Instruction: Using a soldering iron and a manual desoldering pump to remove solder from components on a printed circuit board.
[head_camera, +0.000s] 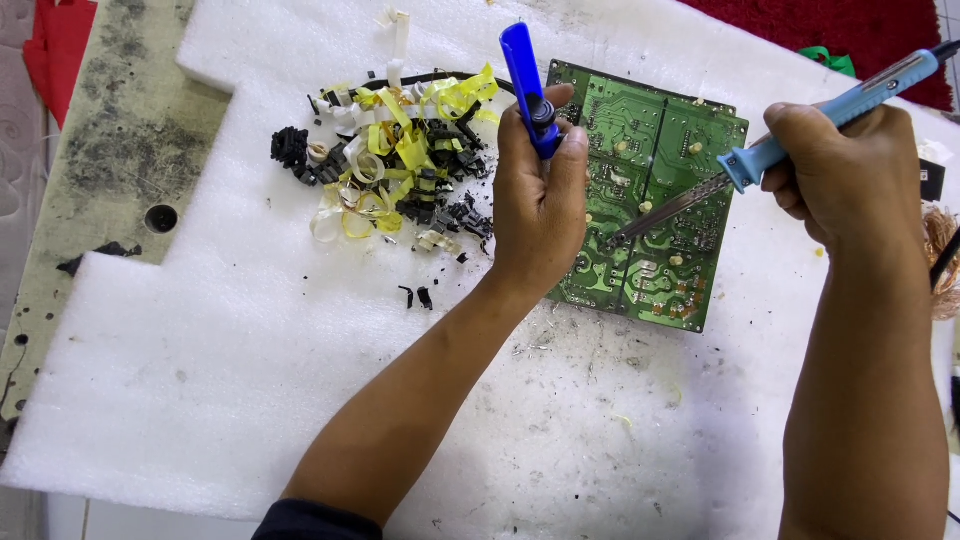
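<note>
Right hand (835, 165): closed around a blue soldering iron (800, 125), tip on the green circuit board (645, 190). Left hand (540, 195): closed on a blue desoldering pump (528, 90), upright just beside the tip. Board lies flat on white foam sheet (250, 350). Beyond: heap of yellow tape scraps (400, 160). Risk: board may slide on foam; a slipped tip could burn fingers.

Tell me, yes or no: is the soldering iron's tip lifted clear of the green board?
No. The right hand holds the soldering iron with its tip down on the green circuit board.
</note>
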